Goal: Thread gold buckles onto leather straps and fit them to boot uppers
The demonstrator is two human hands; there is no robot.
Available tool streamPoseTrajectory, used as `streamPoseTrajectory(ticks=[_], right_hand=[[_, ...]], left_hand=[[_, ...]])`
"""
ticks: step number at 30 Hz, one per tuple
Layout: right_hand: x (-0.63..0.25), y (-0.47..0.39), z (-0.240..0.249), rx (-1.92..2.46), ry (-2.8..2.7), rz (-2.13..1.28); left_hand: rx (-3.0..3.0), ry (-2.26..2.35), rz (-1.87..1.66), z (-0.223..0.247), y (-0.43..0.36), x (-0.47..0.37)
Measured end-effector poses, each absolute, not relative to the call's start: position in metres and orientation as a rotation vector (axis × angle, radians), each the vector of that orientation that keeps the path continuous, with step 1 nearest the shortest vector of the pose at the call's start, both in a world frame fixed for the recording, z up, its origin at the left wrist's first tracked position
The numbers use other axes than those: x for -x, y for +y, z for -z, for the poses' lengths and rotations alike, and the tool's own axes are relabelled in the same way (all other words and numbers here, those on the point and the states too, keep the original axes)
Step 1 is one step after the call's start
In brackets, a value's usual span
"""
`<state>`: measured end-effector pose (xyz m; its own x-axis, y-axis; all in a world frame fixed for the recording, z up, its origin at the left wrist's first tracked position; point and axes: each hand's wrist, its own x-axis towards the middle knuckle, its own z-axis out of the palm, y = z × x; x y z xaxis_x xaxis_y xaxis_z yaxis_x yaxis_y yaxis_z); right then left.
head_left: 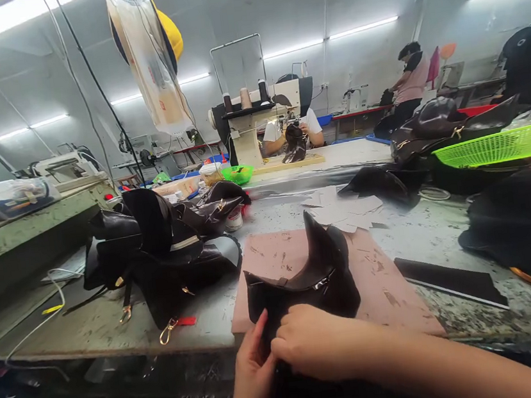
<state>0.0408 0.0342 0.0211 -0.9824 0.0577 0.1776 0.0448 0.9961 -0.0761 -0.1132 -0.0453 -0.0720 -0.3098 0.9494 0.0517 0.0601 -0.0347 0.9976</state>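
A dark leather bag piece (305,288) with a metal clasp lies over the near part of a pink board (383,288). Its two pointed flaps stand up, and its near part hangs toward the table's front edge. My left hand (254,362) is at the piece's near left edge, thumb and fingers closed on the dark material. Right beside it, my right hand (307,342) has its fingers curled on the same material, the fingertips touching or almost touching my left thumb. The dark material hides part of the fingers.
Dark leather bags (156,251) with gold hooks are piled at the left. Paper scraps (344,208) lie behind the board, a dark strip (450,279) to its right. Further right are a green basket (501,145) and black material (520,226). A person sews at a machine (249,123) beyond.
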Motion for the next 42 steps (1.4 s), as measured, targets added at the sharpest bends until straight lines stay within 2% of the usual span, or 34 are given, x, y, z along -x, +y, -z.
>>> streamPoseTrajectory(ticks=[2, 8, 12, 20, 29, 34, 37, 39, 42], right_hand=[[-0.048, 0.036, -0.029, 0.126, -2.767, -0.24], [-0.099, 0.039, -0.055, 0.1, -2.033, -0.651], [-0.128, 0.033, -0.056, 0.19, -1.831, -0.733], [-0.178, 0.034, -0.064, 0.339, -1.727, -0.545], [-0.198, 0.037, -0.055, 0.363, -1.747, -0.59], [-0.203, 0.04, -0.058, 0.355, -1.762, -0.583], [-0.205, 0.041, -0.058, 0.371, -1.748, -0.56], [-0.205, 0.042, -0.056, 0.371, -1.754, -0.54], [-0.207, 0.043, -0.054, 0.352, -1.781, -0.524]], left_hand=[[-1.425, 1.489, -1.405, 0.04, -0.046, 0.127], [-2.256, 1.158, -1.095, -0.093, -0.03, 0.121], [-2.604, 1.127, -0.732, -0.141, -0.005, 0.084], [-2.744, 0.903, -0.854, -0.138, 0.027, 0.027], [-2.711, 0.984, -0.372, -0.157, 0.024, 0.001], [-2.705, 0.966, -0.803, -0.14, 0.028, 0.001], [-2.734, 0.927, -0.89, -0.134, 0.029, 0.002], [-2.72, 0.913, -0.755, -0.139, 0.028, 0.001], [-2.688, 1.022, -0.341, -0.154, 0.024, -0.005]])
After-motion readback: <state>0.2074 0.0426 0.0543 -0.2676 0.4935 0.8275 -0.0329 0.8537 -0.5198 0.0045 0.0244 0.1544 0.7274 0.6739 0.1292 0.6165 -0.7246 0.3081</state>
